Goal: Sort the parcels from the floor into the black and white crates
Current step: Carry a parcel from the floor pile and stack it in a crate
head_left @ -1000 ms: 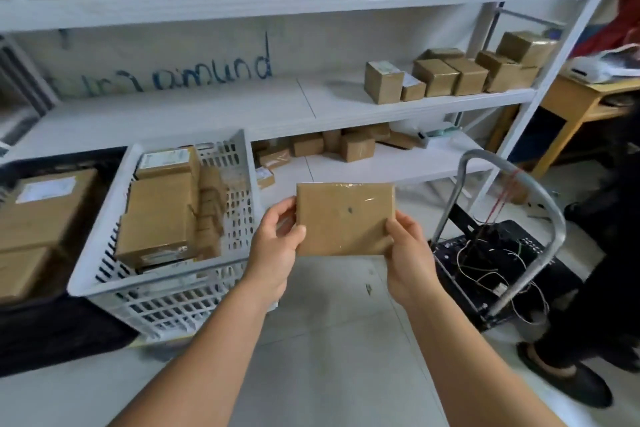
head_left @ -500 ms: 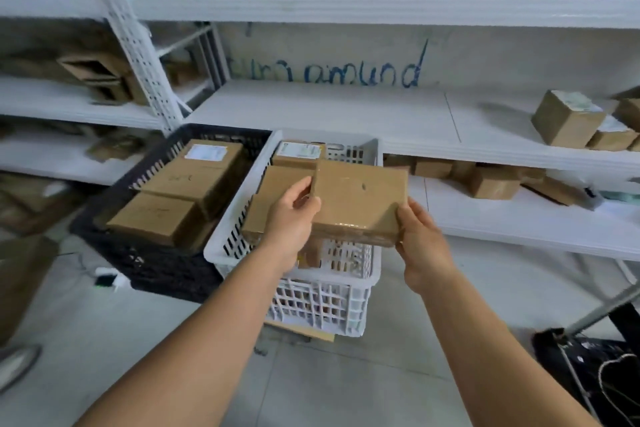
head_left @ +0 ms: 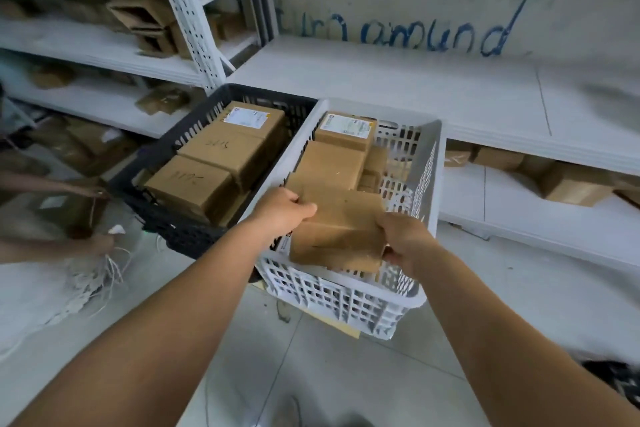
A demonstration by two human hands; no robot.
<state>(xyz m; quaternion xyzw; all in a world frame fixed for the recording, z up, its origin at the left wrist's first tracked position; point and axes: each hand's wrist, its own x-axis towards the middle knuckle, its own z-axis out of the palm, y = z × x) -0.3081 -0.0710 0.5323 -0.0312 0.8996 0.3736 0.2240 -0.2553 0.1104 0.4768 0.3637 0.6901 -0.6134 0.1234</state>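
Note:
I hold a flat brown cardboard parcel (head_left: pixel 341 229) with both hands over the near end of the white crate (head_left: pixel 420 191). My left hand (head_left: pixel 282 211) grips its left edge and my right hand (head_left: pixel 407 241) its right edge. The parcel tilts down into the crate, above other brown parcels (head_left: pixel 332 163) lying inside. One labelled parcel (head_left: pixel 346 128) sits at the crate's far end. The black crate (head_left: pixel 166 152) stands touching the white one on its left and holds larger brown boxes (head_left: pixel 225 156).
White metal shelving (head_left: pixel 415 87) runs behind the crates, with small boxes (head_left: pixel 571 184) on the lower right shelf and open cartons (head_left: pixel 145 21) at upper left. Another person's hands (head_left: pixel 100 243) handle white string at the left edge. Grey tiled floor (head_left: pixel 311 374) lies below.
My view has swung left and closer to the crates. Both hands have lowered the parcel from chest height down into the near end of the white crate.

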